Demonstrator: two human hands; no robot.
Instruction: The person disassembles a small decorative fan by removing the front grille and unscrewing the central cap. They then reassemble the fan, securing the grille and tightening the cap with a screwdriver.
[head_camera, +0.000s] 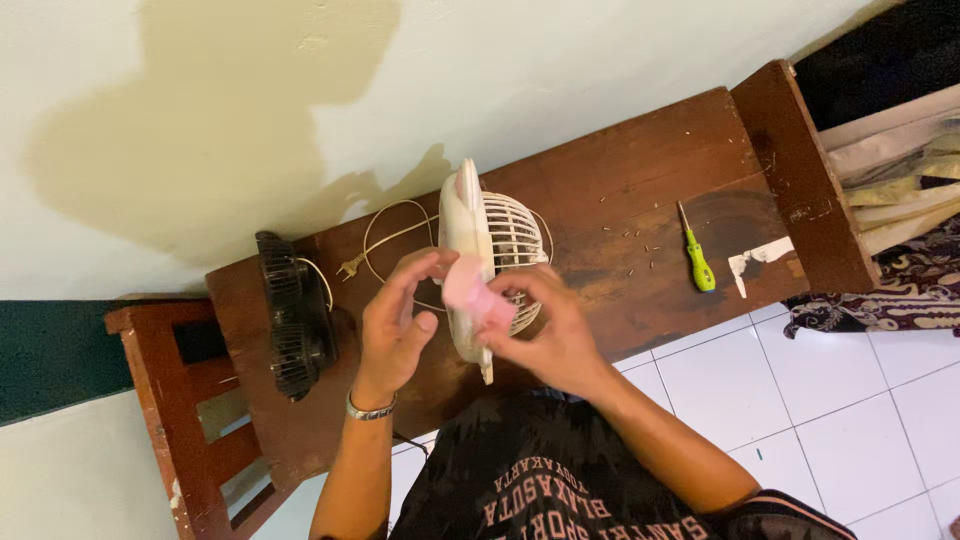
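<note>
A white fan housing (468, 215) with a slatted cage grille (512, 235) stands on edge on a dark wooden bench (640, 150). My right hand (545, 335) holds a pink cloth (466, 290) pressed against the housing's rim. My left hand (398, 320), with a metal bracelet at the wrist, has its fingers curled at the same cloth and the rim. A white power cord (385, 235) with a plug loops on the bench behind the fan.
A black fan part (292, 315) lies at the bench's left end. A green-handled screwdriver (697, 262) and several small screws (640, 245) lie to the right. White floor tiles (850, 410), a pale wall and patterned fabric (900, 285) surround the bench.
</note>
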